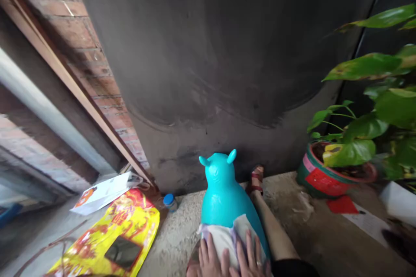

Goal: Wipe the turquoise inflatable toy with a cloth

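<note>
- The turquoise toy animal (224,194) stands on the concrete floor (292,220) at 6 o'clock in the view, its eared head turned toward the dark wall (211,52) at 12 o'clock.
- A pale cloth (224,236) lies over the toy's back, at its near end.
- The left hand (209,259) rests flat on the cloth at its 7 o'clock edge, fingers spread, no closed grip on anything.
- The right hand (248,259), wearing a ring, lies flat on the cloth just beside the left, at the 5 o'clock edge; it too is open, pressing rather than gripping.
- The person's leg (273,233) and sandalled foot (256,179) stretch along the toy's 3 o'clock side.
- A small blue-capped jar (169,201) stands near the toy at 9 o'clock; a yellow printed bag (113,233) lies farther out toward 8 o'clock.
- A potted plant (338,169) sits well apart at 2 o'clock.
- Judging by the flat palms, the step in hand looks like wiping the toy's back; the next stroke calls for even pressure, with the light toy kept from sliding.
</note>
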The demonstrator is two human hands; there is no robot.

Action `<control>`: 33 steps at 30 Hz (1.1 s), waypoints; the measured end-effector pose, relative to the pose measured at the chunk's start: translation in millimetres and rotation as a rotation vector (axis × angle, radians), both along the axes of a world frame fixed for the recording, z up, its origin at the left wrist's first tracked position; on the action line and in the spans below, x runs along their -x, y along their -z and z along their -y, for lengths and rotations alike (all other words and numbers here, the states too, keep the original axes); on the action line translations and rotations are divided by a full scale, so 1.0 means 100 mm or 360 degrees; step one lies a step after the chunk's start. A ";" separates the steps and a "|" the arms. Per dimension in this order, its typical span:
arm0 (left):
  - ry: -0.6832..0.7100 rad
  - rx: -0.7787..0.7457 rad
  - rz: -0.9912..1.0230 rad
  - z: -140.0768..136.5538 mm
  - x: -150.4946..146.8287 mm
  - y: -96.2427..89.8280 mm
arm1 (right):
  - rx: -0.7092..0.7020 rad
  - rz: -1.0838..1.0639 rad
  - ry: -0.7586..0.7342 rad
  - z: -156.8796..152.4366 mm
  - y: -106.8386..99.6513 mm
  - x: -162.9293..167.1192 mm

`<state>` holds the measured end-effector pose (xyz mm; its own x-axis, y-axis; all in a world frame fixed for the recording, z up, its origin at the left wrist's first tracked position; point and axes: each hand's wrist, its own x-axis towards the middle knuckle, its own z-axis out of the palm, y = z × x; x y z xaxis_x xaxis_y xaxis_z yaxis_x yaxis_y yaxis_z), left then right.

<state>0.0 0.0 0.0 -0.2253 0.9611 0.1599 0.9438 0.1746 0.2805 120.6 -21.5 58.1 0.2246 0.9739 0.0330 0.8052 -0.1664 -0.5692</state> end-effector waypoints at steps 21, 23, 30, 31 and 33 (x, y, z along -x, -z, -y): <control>-0.0007 0.0555 0.0279 -0.60 -0.19 -0.68 | 0.0307 0.0455 0.0095 -0.73 -0.01 -0.15; 0.0012 0.0621 0.0179 -0.36 -0.16 -0.66 | 0.0162 0.0538 0.0100 -0.39 0.22 -0.15; 0.0054 0.0791 -0.0096 0.00 -0.16 -0.67 | 0.0127 0.0617 0.0175 0.10 0.53 -0.11; 0.0056 0.0760 -0.0070 -0.04 -0.18 -0.68 | 0.0194 0.0585 0.0173 0.02 0.45 -0.11; 0.0031 0.0654 0.0000 -0.17 -0.19 -0.66 | 0.0324 0.0510 0.0151 -0.22 0.24 -0.13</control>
